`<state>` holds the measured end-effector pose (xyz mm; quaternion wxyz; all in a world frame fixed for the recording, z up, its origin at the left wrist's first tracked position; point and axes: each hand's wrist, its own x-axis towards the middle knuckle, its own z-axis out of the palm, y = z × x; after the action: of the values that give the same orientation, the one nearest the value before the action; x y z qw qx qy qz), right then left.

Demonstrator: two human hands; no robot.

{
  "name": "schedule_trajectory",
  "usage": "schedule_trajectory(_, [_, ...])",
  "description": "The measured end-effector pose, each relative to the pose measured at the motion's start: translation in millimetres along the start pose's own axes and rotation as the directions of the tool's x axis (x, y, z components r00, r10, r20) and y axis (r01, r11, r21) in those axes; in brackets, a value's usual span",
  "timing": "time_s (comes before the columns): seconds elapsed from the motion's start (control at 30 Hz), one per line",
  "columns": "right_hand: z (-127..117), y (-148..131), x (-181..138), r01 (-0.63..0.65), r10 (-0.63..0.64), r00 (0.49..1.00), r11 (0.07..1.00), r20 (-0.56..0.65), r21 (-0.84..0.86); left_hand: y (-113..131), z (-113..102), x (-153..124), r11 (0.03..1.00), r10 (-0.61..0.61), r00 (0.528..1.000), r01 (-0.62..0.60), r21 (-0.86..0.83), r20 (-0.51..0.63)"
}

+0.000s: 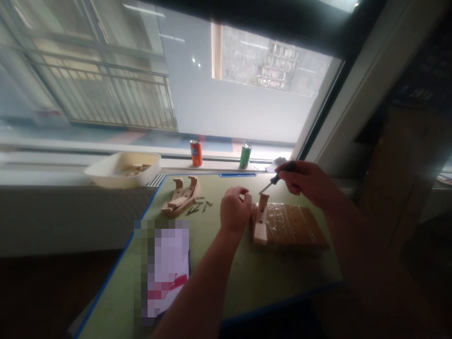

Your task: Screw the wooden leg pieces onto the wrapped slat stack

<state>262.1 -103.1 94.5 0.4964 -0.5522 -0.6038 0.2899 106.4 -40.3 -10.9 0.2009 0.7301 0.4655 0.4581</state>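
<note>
Lying toward the right edge of the blue-rimmed green tabletop [208, 235], a brown, plastic-wrapped slab [296, 226] carries a pale wooden bracket [261, 228]. Beside them, the left hand [233, 209] curls its fingers, their hold unclear; beyond, the right hand [305, 180] clasps a black-handled metal screwdriver [276, 178] in its fingers.

Bare forearms, both hands over the table [212, 183].
The left forearm [208, 282] crosses the near edge; its hand [235, 209] hangs back upward, fingers bent toward the thumb, fingertip contact unclear. The right forearm [348, 230] slants in past the right edge, its hand [300, 178] gripping near the far right corner, fingers curled.
</note>
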Motion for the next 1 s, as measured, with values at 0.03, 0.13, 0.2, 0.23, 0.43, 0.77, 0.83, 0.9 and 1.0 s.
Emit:
schedule_trajectory(0.03, [0.1, 7.0, 2.0, 0.005, -0.005, 1.0, 1.0, 0.018, 0.008, -1.0, 0.8, 0.8, 1.0, 0.001, 1.0, -0.001, 0.01, -0.02])
schedule_trajectory(0.13, [0.4, 30.2, 6.0, 0.058, -0.055, 0.997, 0.997, -0.056, 0.053, -2.6, 2.8, 2.1, 1.0, 0.028, 1.0, -0.027, 0.014, -0.01])
schedule_trajectory(0.2, [-0.4, 48.0, 7.1, 0.085, -0.078, 0.993, 0.994, -0.093, 0.067, -2.3, 3.8, 1.7, 0.998, 0.055, 0.996, -0.054, -0.018, 0.065])
schedule_trajectory(0.23, [-1.1, 57.0, 7.6, 0.091, -0.081, 0.991, 0.992, -0.107, 0.088, -1.7, 4.1, 1.1, 0.997, 0.068, 0.99, -0.062, -0.047, 0.123])
schedule_trajectory(0.43, [-3.8, 89.5, 12.4, 0.099, -0.076, 0.988, 0.981, -0.136, 0.168, 0.8, 4.0, -1.4, 0.966, 0.149, 0.9, -0.044, -0.256, 0.409])
schedule_trajectory(0.77, [0.5, 83.3, 7.3, 0.237, -0.227, 0.968, 0.967, -0.109, 0.095, -3.7, 14.1, -10.3, 0.969, 0.174, 0.911, -0.09, -0.231, 0.375])
schedule_trajectory(0.83, [0.2, 79.8, 4.7, 0.259, -0.258, 0.965, 0.965, -0.05, 0.027, -3.3, 18.3, -14.2, 0.977, 0.174, 0.924, -0.118, -0.179, 0.34])
schedule_trajectory(0.9, [-0.8, 75.4, 0.7, 0.269, -0.269, 0.963, 0.963, -0.009, -0.013, -4.1, 22.4, -16.7, 0.982, 0.163, 0.927, -0.12, -0.146, 0.337])
schedule_trajectory(1.0, [-4.5, 67.7, -8.4, 0.256, -0.255, 0.967, 0.964, 0.024, -0.071, -7.3, 28.1, -18.2, 0.986, 0.137, 0.93, -0.097, -0.133, 0.34])
